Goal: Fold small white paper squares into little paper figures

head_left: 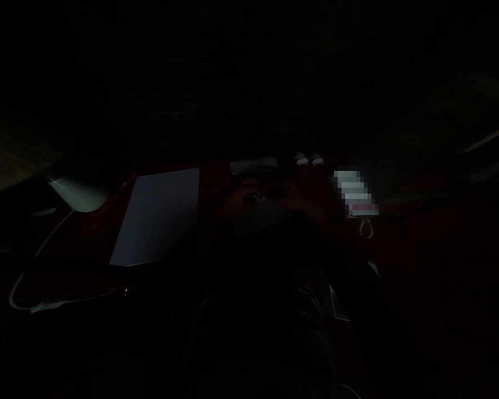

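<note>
The scene is very dark. In the middle of the table, my left hand (pixel 238 197) and my right hand (pixel 293 195) face each other, close together with bent fingers. A thin pale edge of something small and white (pixel 260 197) shows between the fingertips. It is too dark to name its kind, and both hands seem closed on it. Just below the hands lies a dim grey sheet (pixel 260 219). Beyond them is a pale rectangular piece (pixel 253 165). Two small white pointed shapes (pixel 301 159), like folded paper, stand at the back, right of that piece.
To the left lies a large white flat sheet or cover (pixel 158 216), with a red strip (pixel 112 202) beside it. A white rounded object (pixel 81 194) and a pale cable (pixel 50 235) are farther left. On the right lies a blurred-out white card (pixel 355 194) with a loop.
</note>
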The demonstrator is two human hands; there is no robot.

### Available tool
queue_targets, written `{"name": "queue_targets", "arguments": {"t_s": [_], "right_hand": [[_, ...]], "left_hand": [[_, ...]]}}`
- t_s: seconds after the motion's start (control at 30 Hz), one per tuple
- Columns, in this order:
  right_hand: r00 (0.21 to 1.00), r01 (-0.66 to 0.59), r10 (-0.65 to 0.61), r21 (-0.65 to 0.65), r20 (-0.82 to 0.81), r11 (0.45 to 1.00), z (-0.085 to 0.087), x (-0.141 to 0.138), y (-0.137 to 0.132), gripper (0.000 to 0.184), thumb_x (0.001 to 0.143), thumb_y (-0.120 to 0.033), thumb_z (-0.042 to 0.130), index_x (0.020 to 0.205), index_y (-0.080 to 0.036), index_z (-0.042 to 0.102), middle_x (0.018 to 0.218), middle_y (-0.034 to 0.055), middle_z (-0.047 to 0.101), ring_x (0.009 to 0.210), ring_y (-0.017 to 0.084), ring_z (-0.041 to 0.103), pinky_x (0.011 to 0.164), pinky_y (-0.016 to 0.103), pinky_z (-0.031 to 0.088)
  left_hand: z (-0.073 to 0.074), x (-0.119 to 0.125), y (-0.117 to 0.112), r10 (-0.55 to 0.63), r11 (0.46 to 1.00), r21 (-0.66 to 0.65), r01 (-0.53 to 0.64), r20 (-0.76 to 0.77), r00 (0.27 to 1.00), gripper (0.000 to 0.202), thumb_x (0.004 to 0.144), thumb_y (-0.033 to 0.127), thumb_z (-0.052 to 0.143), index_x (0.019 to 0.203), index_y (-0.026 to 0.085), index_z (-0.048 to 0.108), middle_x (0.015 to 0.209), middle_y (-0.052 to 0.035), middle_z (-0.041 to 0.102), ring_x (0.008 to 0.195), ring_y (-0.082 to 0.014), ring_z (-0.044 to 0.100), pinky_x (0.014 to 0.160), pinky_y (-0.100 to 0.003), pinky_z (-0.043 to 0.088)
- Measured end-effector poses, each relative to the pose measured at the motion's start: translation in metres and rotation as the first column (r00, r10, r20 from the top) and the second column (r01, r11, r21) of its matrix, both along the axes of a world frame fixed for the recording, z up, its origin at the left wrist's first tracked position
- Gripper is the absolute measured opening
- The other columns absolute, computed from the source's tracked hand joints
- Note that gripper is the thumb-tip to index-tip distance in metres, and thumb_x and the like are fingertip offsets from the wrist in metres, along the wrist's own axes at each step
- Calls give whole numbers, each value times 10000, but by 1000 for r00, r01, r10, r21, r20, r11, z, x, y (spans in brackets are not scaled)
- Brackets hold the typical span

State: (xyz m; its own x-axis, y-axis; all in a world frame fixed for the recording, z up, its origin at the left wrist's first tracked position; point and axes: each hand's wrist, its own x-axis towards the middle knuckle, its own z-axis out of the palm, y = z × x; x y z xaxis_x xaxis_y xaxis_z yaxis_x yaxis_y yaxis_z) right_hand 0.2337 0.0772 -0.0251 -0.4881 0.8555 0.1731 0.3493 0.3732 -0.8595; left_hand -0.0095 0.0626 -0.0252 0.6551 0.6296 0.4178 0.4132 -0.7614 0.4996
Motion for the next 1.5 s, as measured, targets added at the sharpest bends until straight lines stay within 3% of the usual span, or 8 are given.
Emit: {"name": "queue_targets", "arguments": {"t_s": [0.2, 0.47, 0.57, 0.67, 0.87, 1.0, 1.17, 1.5], "right_hand": [[970, 122, -151, -155, -191, 980, 9, 1, 1, 94, 799, -135, 757, 789, -212, 811, 891, 30, 812, 844, 199, 739, 813, 319, 564], [922, 130, -245, -358, -298, 925, 19, 3, -12, 90, 800, -281, 832, 872, -241, 795, 919, 15, 786, 789, 164, 682, 724, 281, 544], [915, 143, -243, -302, -323, 943, 19, 0, -13, 182, 843, -404, 840, 871, -230, 793, 856, 11, 762, 786, 160, 675, 730, 278, 542], [933, 99, -151, -171, -328, 980, 19, -3, -12, 333, 766, -518, 921, 865, -225, 795, 871, 19, 773, 852, 189, 710, 805, 313, 572], [943, 154, -165, -61, -288, 986, 13, -7, -8, 405, 711, -566, 975, 816, -221, 792, 896, 45, 801, 890, 228, 747, 832, 362, 598], [927, 236, -247, -73, -282, 969, 9, -11, -7, 353, 734, -515, 960, 760, -219, 771, 842, 34, 782, 847, 220, 729, 799, 355, 586], [933, 248, -262, -87, -247, 965, 10, -14, -10, 357, 770, -519, 934, 750, -215, 747, 813, 31, 759, 824, 211, 713, 786, 345, 573], [960, 215, -227, -84, -167, 973, 13, -17, -14, 467, 688, -598, 971, 685, -219, 698, 757, 22, 709, 795, 206, 675, 719, 318, 524]], "left_hand": [[5, 3, -2, 65, 996, 61, -67, 31, 997, 375, 857, 119, 793, 1210, 243, 772, 1346, -66, 715, 1267, -281, 679, 1096, -433, 550], [10, 12, -13, 225, 967, 73, -243, 202, 953, 187, 982, 97, 718, 1081, 231, 804, 1150, -56, 813, 1160, -230, 743, 1064, -400, 582], [7, 14, -14, 307, 952, -94, -292, 286, 908, 140, 946, 122, 766, 1038, 219, 808, 1101, -50, 831, 1082, -222, 772, 1011, -370, 611], [1, 17, -12, 392, 910, -290, -297, 362, 846, 99, 894, 137, 829, 956, 208, 798, 1018, -43, 835, 981, -215, 786, 931, -338, 626], [-8, 21, -5, 488, 828, -518, -213, 482, 727, 128, 829, 153, 875, 855, 196, 758, 938, -33, 817, 922, -198, 779, 880, -309, 620], [-5, 20, -7, 470, 823, -538, -184, 463, 751, 107, 863, 222, 855, 895, 197, 756, 979, -42, 822, 958, -209, 782, 892, -320, 625], [-3, 20, -9, 484, 824, -503, -259, 391, 783, 184, 919, 348, 826, 861, 199, 732, 938, -45, 807, 931, -213, 763, 852, -323, 622], [-2, 19, -7, 521, 783, -570, -249, 382, 763, 219, 900, 320, 827, 778, 194, 697, 827, -17, 758, 812, -168, 708, 758, -270, 555]]}}
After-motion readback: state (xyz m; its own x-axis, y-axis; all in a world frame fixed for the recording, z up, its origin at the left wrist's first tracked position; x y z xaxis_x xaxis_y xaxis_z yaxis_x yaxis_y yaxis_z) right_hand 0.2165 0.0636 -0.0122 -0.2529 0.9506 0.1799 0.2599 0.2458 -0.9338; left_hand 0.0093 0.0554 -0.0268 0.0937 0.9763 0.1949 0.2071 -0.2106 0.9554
